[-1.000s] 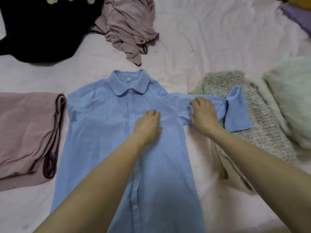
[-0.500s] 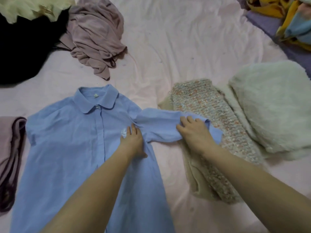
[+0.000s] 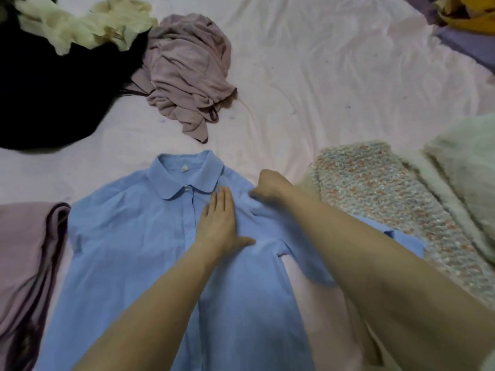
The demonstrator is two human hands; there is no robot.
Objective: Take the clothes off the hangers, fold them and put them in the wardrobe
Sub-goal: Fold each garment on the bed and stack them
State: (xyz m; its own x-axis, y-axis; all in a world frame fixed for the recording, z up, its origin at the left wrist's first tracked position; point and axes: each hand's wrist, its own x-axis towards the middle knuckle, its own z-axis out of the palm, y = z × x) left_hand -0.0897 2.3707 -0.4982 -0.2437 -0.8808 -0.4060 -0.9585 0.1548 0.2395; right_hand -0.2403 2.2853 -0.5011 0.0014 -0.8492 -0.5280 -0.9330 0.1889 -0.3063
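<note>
While the pink bedsheet (image 3: 308, 76) stretches under everything, a blue shirt (image 3: 128, 236) lies flat on it, front up, collar away from the person and buttoned at the top. A black garment (image 3: 48, 97) sits at the far left with a cream one (image 3: 80, 30) on top, and a crumpled mauve top (image 3: 187, 68) lies just beside them. A folded mauve piece (image 3: 24, 258) lies to the shirt's left; a speckled knit (image 3: 388, 202) and a pale fluffy garment (image 3: 460, 167) lie to its right. The shirt's right-hand sleeve (image 3: 401, 241) reaches onto the knit. The left hand (image 3: 218, 223) presses flat on the shirt's chest, fingers straight and together. The right hand (image 3: 267, 187) rests at the shoulder, its grip curled and bunching the blue cloth there.
</note>
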